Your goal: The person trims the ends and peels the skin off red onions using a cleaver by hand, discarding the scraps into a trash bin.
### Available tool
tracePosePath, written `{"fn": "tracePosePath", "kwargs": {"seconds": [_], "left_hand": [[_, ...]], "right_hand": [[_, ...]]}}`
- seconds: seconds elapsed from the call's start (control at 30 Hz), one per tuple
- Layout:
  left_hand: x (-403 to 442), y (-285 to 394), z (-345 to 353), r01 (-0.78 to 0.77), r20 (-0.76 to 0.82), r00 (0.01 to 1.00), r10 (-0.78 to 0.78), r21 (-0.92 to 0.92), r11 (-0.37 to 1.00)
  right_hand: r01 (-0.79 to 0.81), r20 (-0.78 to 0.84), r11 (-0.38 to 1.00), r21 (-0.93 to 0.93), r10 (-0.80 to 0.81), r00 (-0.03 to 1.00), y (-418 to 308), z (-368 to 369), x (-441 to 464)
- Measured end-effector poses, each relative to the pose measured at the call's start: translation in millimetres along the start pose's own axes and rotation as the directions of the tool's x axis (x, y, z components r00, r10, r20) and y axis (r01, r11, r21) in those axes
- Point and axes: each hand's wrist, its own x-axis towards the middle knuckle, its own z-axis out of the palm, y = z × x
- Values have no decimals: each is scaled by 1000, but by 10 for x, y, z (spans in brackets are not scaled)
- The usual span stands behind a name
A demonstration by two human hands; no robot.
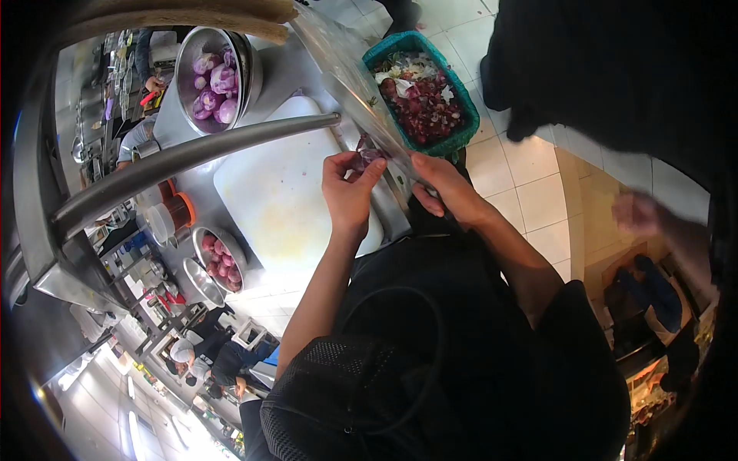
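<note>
My left hand (347, 188) is closed round a purple-skinned red onion (367, 154), pinched between thumb and fingers. Close beside it, my right hand (450, 188) is wrapped round what looks like a knife, mostly hidden by the fingers. Both hands are above the edge of the steel table, next to a white cutting board (269, 200) with yellowish stains. Beyond the table edge stands a bin with a green liner (470, 127), filled with onion skins and scraps (427, 104). A steel bowl (250, 84) holds several peeled onions (223, 79).
A smaller bowl (238, 250) holds several reddish onions (219, 265), beside another metal bowl (201, 283). An orange-rimmed container (181, 211) stands nearby. A metal rail (200, 144) crosses the view above the board. Another person's blurred hand (639, 213) appears at right; other people work in the background.
</note>
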Motion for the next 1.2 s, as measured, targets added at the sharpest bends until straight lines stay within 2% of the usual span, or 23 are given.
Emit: {"fn": "tracePosePath", "kwargs": {"seconds": [0.17,0.23,0.37,0.4,0.43,0.47,0.53,0.6,0.67,0.73,0.87,0.97,1.07,1.2], "left_hand": [[-30,26,-10,-18,47,999,17,13,1000],[-32,24,-3,-21,36,999,18,78,997],[-36,56,-26,-9,86,996,1,83,997],[-20,63,-38,98,115,989,-89,-75,992],[-6,71,-43,204,157,973,-171,-228,952],[-3,64,-56,205,158,972,-172,-227,952],[4,30,-102,330,331,919,-213,-354,875],[30,14,-149,373,360,904,-233,-393,841],[57,14,-195,414,389,887,-248,-431,802],[76,35,-265,468,424,865,-269,-483,740],[81,31,-464,491,482,841,-246,-489,721],[38,63,-580,436,499,846,-188,-445,783],[-10,119,-606,507,551,811,-197,-494,706],[-60,111,-579,406,525,837,-156,-405,819]], "right_hand": [[-44,-1,998,40,44,999,65,-18,26],[-63,-3,997,37,63,998,71,-17,21],[-80,-64,995,58,83,994,195,-106,100],[-91,-106,991,95,101,989,213,-127,115],[-27,-141,997,69,37,989,190,-100,133],[-27,-143,997,70,37,989,218,-120,144],[-25,-160,998,59,34,987,275,-174,189],[-41,-140,999,31,45,989,276,-191,190],[-20,-181,999,-47,11,983,267,-123,220],[-6,-200,999,-46,-3,980,266,-83,242],[23,-289,998,-50,-37,957,256,-37,261],[16,-324,998,-61,-34,945,274,-81,276],[-33,-300,997,-65,12,954,301,-53,317],[-79,-353,989,-124,31,935,376,107,373]]}}
